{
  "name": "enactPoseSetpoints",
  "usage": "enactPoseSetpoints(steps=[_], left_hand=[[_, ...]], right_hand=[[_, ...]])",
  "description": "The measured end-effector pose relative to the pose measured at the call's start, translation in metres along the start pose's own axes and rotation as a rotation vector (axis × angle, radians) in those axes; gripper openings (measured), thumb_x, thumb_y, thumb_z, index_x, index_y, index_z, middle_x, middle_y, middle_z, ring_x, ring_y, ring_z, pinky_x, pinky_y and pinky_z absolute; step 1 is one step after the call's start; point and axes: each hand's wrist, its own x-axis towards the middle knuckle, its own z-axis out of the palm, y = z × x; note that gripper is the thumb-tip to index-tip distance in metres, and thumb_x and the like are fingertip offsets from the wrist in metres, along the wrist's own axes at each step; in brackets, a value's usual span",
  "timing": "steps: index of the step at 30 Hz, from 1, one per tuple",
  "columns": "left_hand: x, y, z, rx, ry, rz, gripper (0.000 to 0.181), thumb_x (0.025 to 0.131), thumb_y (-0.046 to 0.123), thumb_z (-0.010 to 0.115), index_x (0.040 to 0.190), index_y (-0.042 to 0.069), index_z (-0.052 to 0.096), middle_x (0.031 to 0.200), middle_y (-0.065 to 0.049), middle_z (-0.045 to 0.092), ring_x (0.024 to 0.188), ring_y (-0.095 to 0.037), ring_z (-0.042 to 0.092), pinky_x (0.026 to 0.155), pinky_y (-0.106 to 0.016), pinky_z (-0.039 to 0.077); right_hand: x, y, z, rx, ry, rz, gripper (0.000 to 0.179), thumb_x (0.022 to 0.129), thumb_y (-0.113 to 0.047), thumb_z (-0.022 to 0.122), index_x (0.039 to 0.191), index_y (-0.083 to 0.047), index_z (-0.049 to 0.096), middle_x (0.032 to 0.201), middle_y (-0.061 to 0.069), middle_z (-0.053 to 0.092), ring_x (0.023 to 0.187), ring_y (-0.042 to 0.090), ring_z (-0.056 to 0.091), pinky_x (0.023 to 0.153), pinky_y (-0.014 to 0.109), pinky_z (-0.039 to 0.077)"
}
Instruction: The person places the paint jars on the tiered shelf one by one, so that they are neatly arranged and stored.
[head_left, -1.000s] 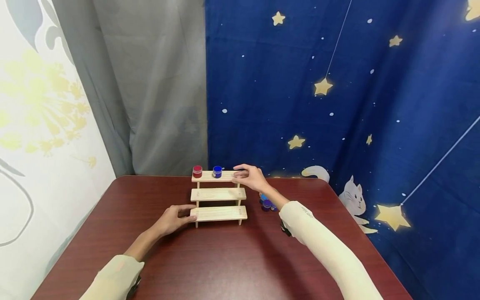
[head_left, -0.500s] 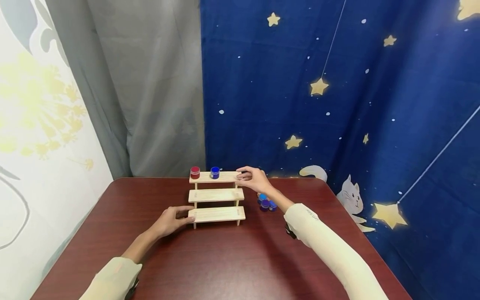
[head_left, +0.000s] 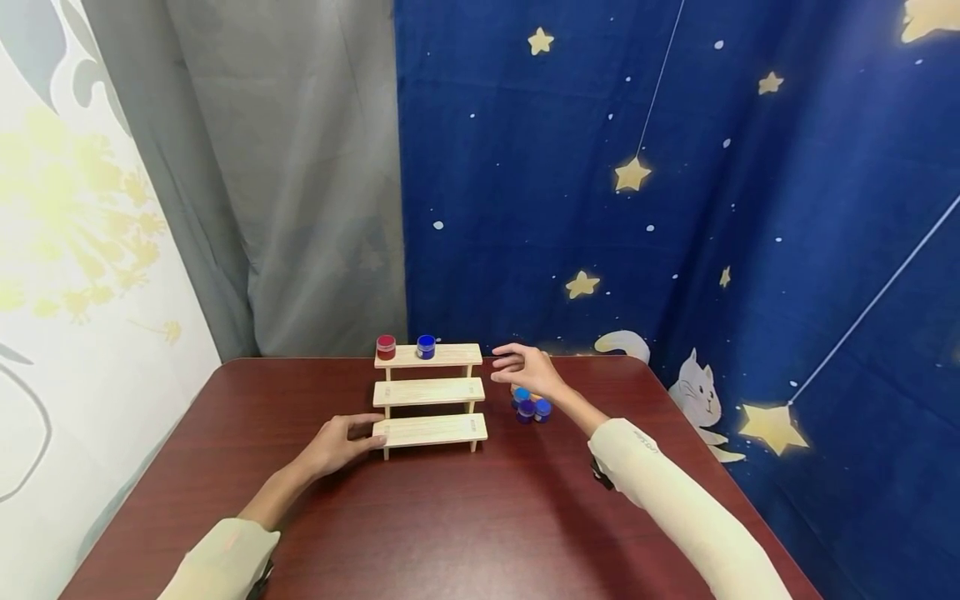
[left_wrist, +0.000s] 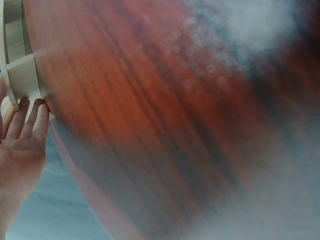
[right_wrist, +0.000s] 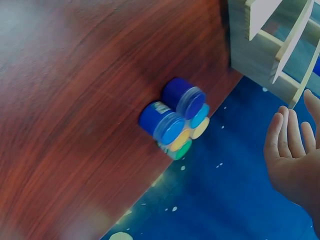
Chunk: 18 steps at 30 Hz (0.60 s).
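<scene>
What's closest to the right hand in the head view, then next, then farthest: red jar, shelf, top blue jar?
1. Shelf: its right end is closest.
2. Top blue jar: in the middle.
3. Red jar: at the left end.

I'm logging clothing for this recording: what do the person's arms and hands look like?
The left sleeve and right sleeve are pale cream and loose at the ends. The right one has small lettering near its end, unreadable. A dark item shows beneath each. The left hand and right hand wear no gloves.

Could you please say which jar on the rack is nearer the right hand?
The round blue jar on the pale wooden top shelf; the round red jar stands farther left.
</scene>
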Motion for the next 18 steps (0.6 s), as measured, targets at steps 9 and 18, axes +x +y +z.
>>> enactPoseSetpoints(steps=[9,18], left_hand=[[0.000,-0.001,0.000,-0.004,0.000,0.001,0.046,0.094,0.027,0.080,0.133,0.005,0.070,0.126,-0.019,0.071,0.115,-0.032,0.070,0.082,-0.031,0.059],[0.000,0.000,0.000,0.005,0.001,-0.019,0.045,0.094,0.027,0.080,0.133,0.007,0.071,0.125,-0.016,0.071,0.112,-0.026,0.070,0.080,-0.025,0.057]], right_hand=[[-0.012,0.015,-0.008,-0.029,0.017,0.025,0.046,0.090,-0.008,0.083,0.132,0.001,0.066,0.118,0.024,0.073,0.107,0.035,0.073,0.093,0.045,0.058],[-0.019,0.029,-0.013,-0.066,0.051,0.046,0.042,0.088,-0.003,0.083,0.127,0.001,0.070,0.114,0.025,0.074,0.103,0.033,0.075,0.089,0.042,0.059]])
